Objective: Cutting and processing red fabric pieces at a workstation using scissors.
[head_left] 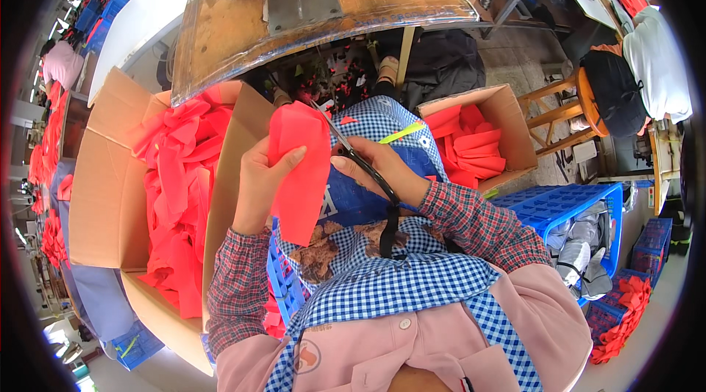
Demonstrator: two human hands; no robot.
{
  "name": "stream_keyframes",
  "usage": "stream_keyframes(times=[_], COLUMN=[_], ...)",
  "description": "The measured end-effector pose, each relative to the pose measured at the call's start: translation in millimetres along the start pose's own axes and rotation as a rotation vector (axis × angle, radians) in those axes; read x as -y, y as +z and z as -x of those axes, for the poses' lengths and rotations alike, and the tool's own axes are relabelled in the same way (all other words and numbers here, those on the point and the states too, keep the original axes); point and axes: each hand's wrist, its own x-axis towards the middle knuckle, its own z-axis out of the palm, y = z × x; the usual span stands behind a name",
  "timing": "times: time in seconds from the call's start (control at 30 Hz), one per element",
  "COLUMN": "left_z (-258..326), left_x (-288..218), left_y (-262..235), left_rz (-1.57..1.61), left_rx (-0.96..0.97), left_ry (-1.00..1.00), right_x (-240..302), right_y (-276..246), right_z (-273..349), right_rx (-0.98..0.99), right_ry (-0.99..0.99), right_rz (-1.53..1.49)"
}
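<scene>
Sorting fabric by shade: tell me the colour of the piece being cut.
The fabric piece is bright coral red, plain; the head view shows it.

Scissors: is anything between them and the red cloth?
Nothing visible. The right hand holds the scissors with the blades right at the top edge of the red cloth, which the left hand holds up. No other thing lies between them.

Matt red cloth piece point(300, 171), metal scissors point(353, 153), worn wooden tabletop point(243, 31), cardboard box point(110, 164)

Neon-red fabric piece point(300, 171), blue-and-white checked apron point(382, 274), red plaid sleeves point(239, 282), brown cardboard box point(103, 193), blue crate point(559, 204).
</scene>
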Motion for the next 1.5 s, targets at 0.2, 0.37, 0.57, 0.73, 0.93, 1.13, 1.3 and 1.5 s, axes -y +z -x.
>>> stream_keyframes(times=[0.2,0.37,0.57,0.73,0.93,1.13,1.3,1.5], left_z=[-2,-5,-29,-69,-126,-185,-219,-234], left_x=[5,10,7,-31,-91,-107,-112,-108], left_y=[2,-1,-14,-51,-85,-102,-97,-93], left_rz=[-0.015,-0.033,0.203,0.212,0.089,0.066,0.025,0.057], left_rx=[0.032,0.049,0.014,-0.008,0.049,0.164,0.164,0.302], left_ry=[-0.006,-0.021,-0.036,0.071,0.102,0.150,0.215,0.191], right_x=[-1,1,-7,-30,-62,-62,-68,-70], right_y=[-3,-3,-4,-22,-39,-41,-41,-40], right_z=[1,5,9,-10,-19,-18,-18,-20], right_rx=[-0.007,0.005,-0.030,-0.118,-0.215,-0.171,-0.148,-0.136], right_ry=[-0.003,0.075,0.160,0.301,0.409,0.431,0.427,0.415], right_rz=[0.084,0.018,-0.148,-0.449,-0.615,-0.558,-0.569,-0.553])
